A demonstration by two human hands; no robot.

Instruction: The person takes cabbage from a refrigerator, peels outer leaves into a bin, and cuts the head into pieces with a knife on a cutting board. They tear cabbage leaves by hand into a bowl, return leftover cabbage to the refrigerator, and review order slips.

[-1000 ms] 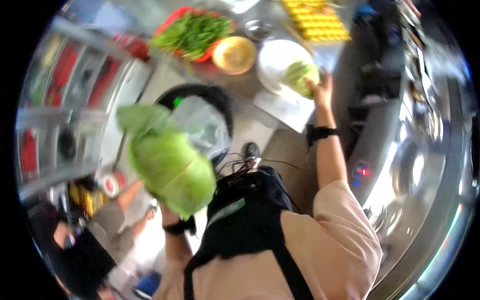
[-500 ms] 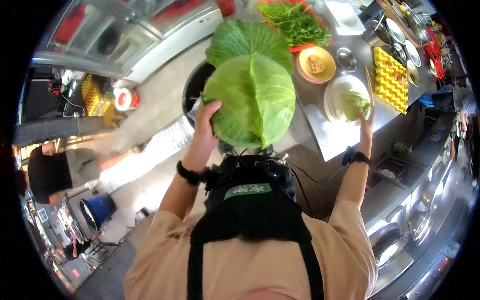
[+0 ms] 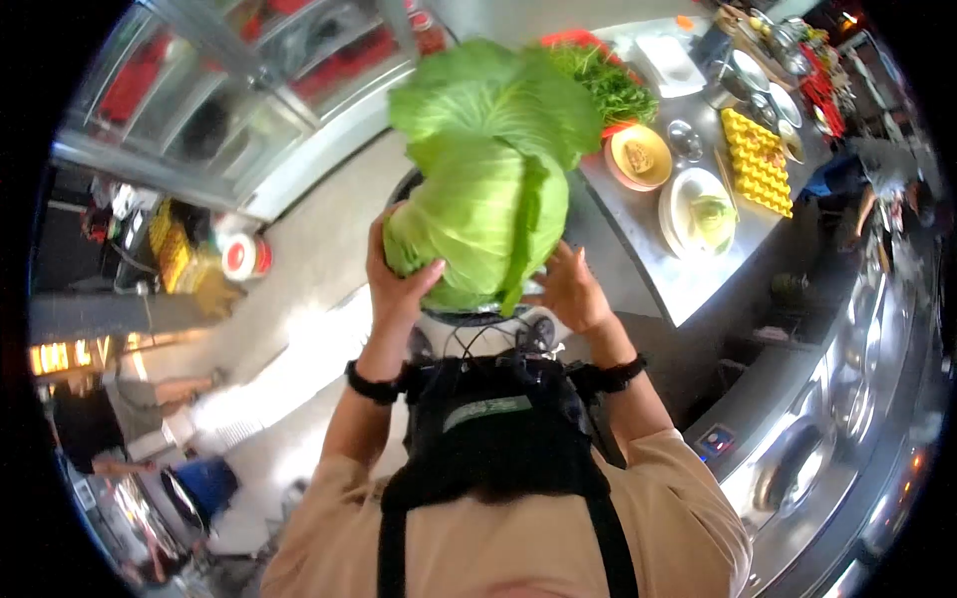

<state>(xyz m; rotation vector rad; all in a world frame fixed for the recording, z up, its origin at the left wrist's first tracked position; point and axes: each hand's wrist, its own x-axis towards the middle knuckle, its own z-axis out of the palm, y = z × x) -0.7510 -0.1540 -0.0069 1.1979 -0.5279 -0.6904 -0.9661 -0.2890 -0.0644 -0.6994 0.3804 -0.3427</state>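
A large green cabbage [image 3: 478, 204] with a loose outer leaf [image 3: 493, 85] standing up at its far side is held out in front of my body. My left hand [image 3: 401, 279] grips its lower left side, thumb on the front. Close to the cabbage's lower right edge is my right hand [image 3: 576, 289], fingers spread; I cannot tell whether the fingertips touch it. A black bin [image 3: 406, 184] lies below, mostly hidden by the cabbage. On the steel table, a white bowl [image 3: 674, 224] contains a piece of pale green cabbage [image 3: 712, 221].
The steel table [image 3: 638, 254] on the right bears a red basket of leafy greens [image 3: 603, 90], a yellow bowl [image 3: 641, 157], chopsticks [image 3: 727, 179] and a yellow egg tray [image 3: 758, 159]. A glass-door fridge [image 3: 289, 120] stands at far left. Other people are at both sides.
My right hand has left the bowl on the table and come over to the cabbage's right side. The chopsticks now lie beside the bowl. The cabbage has turned slightly in my left hand.
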